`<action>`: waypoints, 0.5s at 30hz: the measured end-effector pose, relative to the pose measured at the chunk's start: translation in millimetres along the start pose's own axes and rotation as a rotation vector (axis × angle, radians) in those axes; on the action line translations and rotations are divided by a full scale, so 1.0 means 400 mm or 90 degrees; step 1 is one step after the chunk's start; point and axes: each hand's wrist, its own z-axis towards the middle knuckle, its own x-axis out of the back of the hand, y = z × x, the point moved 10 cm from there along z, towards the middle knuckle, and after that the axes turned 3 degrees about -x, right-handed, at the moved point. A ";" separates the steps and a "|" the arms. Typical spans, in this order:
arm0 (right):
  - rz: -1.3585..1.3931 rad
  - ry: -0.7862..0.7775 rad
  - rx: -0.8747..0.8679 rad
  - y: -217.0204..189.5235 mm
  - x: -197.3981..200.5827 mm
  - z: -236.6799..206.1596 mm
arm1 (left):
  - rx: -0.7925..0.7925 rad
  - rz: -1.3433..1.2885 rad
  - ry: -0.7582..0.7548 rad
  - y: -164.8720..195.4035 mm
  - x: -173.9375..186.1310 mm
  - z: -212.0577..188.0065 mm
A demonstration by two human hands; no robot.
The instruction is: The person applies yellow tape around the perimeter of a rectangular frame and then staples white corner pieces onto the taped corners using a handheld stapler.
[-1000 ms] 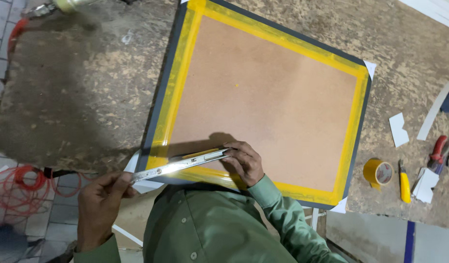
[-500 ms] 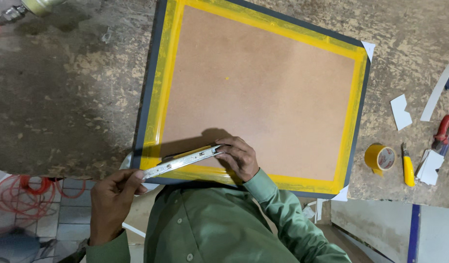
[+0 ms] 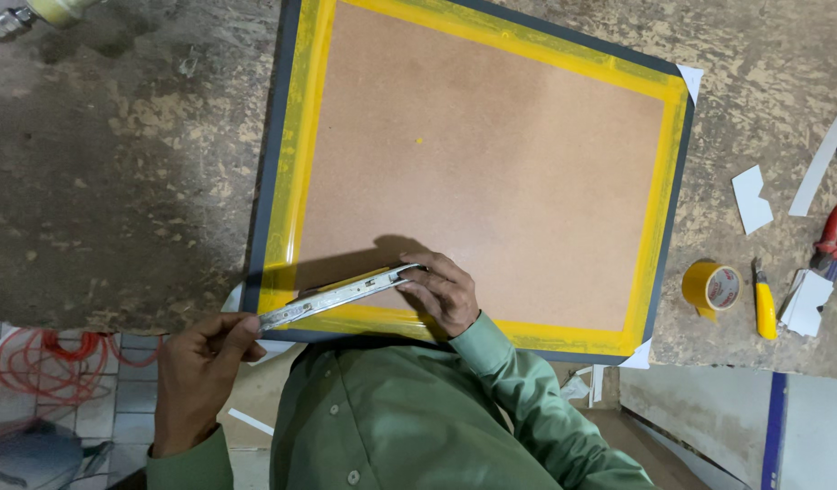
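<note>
The worn workbench (image 3: 119, 181) carries a dark picture frame (image 3: 266, 181) lying face down, its brown backing board (image 3: 491, 172) sealed all round with yellow tape. Since a second ago the view has drawn closer and the frame sits lower and more square to you; the frame itself has not shifted. You hold a thin metal strip (image 3: 337, 298) across the near left corner. Your left hand (image 3: 196, 381) stays closed in a pinch on its outer end, off the frame edge; your right hand (image 3: 445, 292) keeps its fingertips pressed on the inner end. The strip's angle is unchanged. At right, untouched: a yellow tape roll (image 3: 711, 287), a yellow utility knife (image 3: 764, 311), red-handled pliers (image 3: 834, 238).
</note>
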 end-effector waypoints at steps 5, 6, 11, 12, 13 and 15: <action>0.014 -0.007 -0.024 0.010 -0.002 -0.006 | 0.020 -0.006 0.004 -0.009 -0.004 -0.004; 0.014 -0.006 -0.031 0.014 -0.002 -0.006 | 0.008 -0.020 0.001 -0.004 -0.007 -0.004; 0.002 0.006 -0.010 0.006 0.000 -0.006 | -0.029 -0.022 -0.019 0.015 -0.036 -0.006; -0.001 0.006 -0.010 0.006 0.000 -0.006 | -0.028 -0.033 -0.017 0.016 -0.039 -0.007; -0.003 0.005 -0.010 0.007 -0.001 -0.006 | -0.026 -0.042 -0.015 0.016 -0.041 -0.007; -0.004 0.003 -0.017 0.010 -0.001 -0.007 | -0.021 -0.059 -0.014 0.016 -0.042 -0.008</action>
